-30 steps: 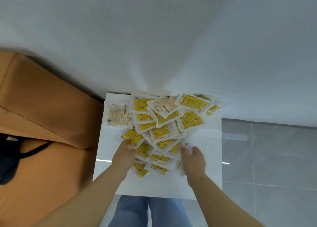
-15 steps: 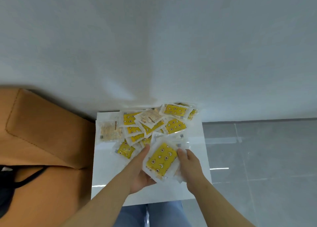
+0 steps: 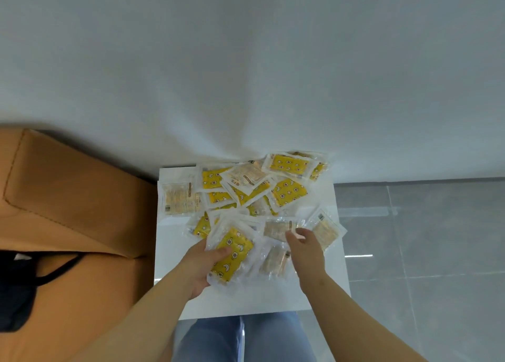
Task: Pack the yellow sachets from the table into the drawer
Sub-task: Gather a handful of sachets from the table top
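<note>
1. Head view, step in hand: I judge this as gathering. My left hand [image 3: 203,263] grips a small stack of clear-edged plastic sachets, its top one a yellow sachet printed with stars and moons [image 3: 231,255], thumb pressed across it, just above the white square table [image 3: 246,301].
2. My right hand [image 3: 304,248] has its fingers loosely spread, holding nothing; the fingertips touch a pale sachet lying back-side up [image 3: 277,229] at its 11 o'clock.
3. The loose pile of sachets [image 3: 254,189] covers the table from 9 to 1 o'clock of my hands.
4. Count: two hands; I make out roughly fifteen sachets, but overlaps hide the exact number.
5. No drawer is in sight. Next, I think, the right hand adds sachets to the stack before carrying it off.
</note>
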`<state>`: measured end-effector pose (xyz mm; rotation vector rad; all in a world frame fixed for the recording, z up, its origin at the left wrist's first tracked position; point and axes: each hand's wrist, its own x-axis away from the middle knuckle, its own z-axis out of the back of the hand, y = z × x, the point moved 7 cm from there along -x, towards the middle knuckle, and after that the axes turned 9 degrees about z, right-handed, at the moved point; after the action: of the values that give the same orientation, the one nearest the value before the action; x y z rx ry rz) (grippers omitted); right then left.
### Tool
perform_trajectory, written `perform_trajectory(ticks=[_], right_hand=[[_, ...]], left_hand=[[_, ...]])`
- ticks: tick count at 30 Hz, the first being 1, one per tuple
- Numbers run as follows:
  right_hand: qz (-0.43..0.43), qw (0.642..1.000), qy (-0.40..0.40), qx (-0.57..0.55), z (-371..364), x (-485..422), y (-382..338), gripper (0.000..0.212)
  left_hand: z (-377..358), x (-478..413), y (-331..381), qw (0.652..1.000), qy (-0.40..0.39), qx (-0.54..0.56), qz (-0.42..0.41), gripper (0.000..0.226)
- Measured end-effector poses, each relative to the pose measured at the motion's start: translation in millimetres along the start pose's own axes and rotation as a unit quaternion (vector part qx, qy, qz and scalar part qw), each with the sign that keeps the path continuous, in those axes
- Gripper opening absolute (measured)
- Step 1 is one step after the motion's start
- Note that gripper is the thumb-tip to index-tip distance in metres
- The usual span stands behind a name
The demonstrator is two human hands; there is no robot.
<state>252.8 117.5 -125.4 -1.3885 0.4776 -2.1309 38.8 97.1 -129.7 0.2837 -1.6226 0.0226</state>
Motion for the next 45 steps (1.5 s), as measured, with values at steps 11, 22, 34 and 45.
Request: perform_trajectory(ticks=[11,22,34,45], right_hand=[[0.019,0.954,-0.089,0.285,-20.6,-60.5,24.8,0.108],[0.159,0.912,-0.025,0.376,-14.2,-52.9,23.8,0.037],[0.147,0.986,0.027,0.074,35.3,-21.4,-15.6,0.012],[0.169,0.959,0.038,-0.226,60.5,24.6,-80.1,0.013]], left_hand=[[7.9,-43.3,-13.1,0.993,0.121,0.013,0.012,0.028],[10.2,-51.0,-26.9,0.991,0.131,-0.014,0.017,0.042],[-3.1,-12.0,-4.4,0.995,0.094,-0.018,-0.012,0.029],[-35.7,50.5,39.9,0.995,0.038,0.025,-0.087,0.092]])
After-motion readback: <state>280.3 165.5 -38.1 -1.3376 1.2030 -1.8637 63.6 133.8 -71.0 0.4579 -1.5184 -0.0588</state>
